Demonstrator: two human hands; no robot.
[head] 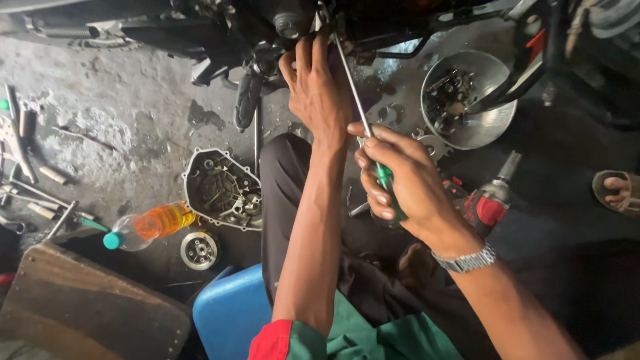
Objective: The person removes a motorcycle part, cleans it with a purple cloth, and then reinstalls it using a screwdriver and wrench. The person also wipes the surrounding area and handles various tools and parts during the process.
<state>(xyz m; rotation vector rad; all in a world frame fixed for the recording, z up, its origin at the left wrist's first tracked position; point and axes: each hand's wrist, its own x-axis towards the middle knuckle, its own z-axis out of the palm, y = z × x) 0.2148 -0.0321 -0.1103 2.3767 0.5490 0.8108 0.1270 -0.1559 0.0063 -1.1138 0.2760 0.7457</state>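
Note:
My right hand (400,177) grips the green handle of a long screwdriver (355,100), whose thin shaft runs up and left into the dark underside of a motorcycle (280,27). A metal watch sits on that wrist. My left hand (319,90) reaches up beside the shaft, fingers pressed against a part under the engine; what they hold is hidden. My dark-trousered knee (287,180) lies below both arms.
An engine cover (223,190) and a round gear (199,251) lie on the greasy floor, by a plastic bottle of orange liquid (150,225). A metal bowl of parts (467,100), a red power driver (490,200), loose tools (27,167), a blue stool (230,310), another person's sandalled foot (617,190).

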